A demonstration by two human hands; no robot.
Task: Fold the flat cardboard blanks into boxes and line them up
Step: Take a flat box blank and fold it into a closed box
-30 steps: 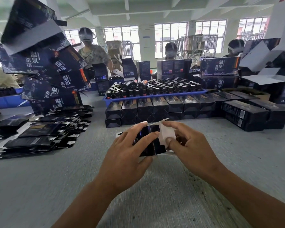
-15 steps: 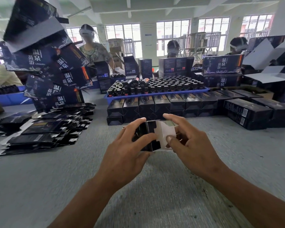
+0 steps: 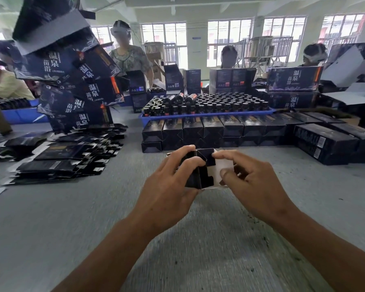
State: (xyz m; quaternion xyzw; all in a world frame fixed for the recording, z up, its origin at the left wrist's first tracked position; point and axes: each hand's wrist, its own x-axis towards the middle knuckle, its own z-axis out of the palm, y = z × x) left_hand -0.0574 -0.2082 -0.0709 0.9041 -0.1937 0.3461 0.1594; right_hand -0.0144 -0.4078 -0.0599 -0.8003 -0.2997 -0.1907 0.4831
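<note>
A small black cardboard box (image 3: 200, 175), half folded, sits between my hands above the grey table (image 3: 198, 239). My left hand (image 3: 169, 186) grips its left side with fingers curled over the top. My right hand (image 3: 253, 184) holds the right side, its thumb pressing a white end flap (image 3: 217, 169). The box's end faces me with dark flaps partly tucked. A pile of flat black blanks (image 3: 61, 157) lies at the left. A row of folded black boxes (image 3: 215, 131), stacked two high, stands just beyond my hands.
A blue tray (image 3: 207, 113) full of dark bottles stands behind the row. Long black boxes (image 3: 329, 144) lie at the right. A tall leaning stack of large printed boxes (image 3: 72, 81) rises at the left. Several people stand or sit at the table's far side.
The box has been turned a little between my hands, its dark end flaps now folded further in. The camera has shifted slightly closer and up.
</note>
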